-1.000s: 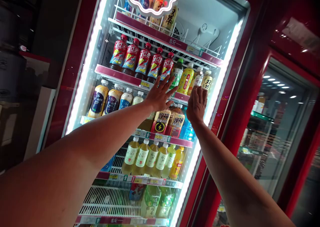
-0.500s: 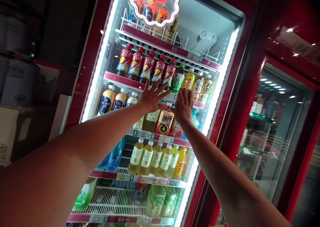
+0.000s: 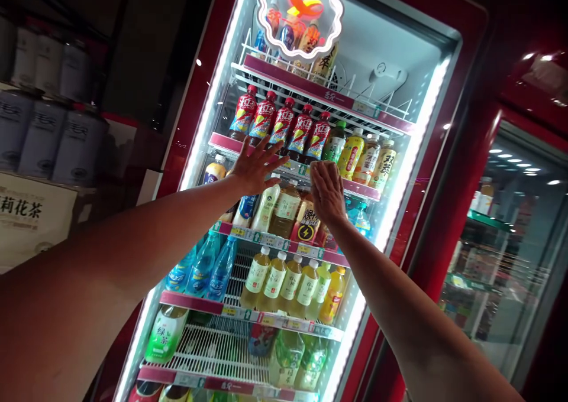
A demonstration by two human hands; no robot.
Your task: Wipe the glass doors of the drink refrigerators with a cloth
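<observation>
My left hand (image 3: pixel 255 167) is spread wide against the glass door of a lit drinks fridge, in front of the red-capped bottles (image 3: pixel 284 121). To its right, my right hand (image 3: pixel 328 195) lies flat on the glass with fingers extended and close together. A pale tan patch shows at its fingertips; whether that is a reflection or something thin under them, I cannot tell. Behind the right hand stand a green-capped tea bottle (image 3: pixel 335 142) and a bottle with a lightning-bolt label (image 3: pixel 307 221). Both palms are hidden.
Fridge shelves hold blue bottles (image 3: pixel 206 266), pale yellow bottles (image 3: pixel 277 278) and a large green tea bottle (image 3: pixel 166 334). A round lit sign (image 3: pixel 302 18) is at the top of the door. Grey canisters (image 3: pixel 73 142) stand left; another red-framed fridge (image 3: pixel 479 213) is on the right.
The fridge appears farther right in view. Both hands have shifted left across the glass relative to the bottles, and they are slightly farther apart.
</observation>
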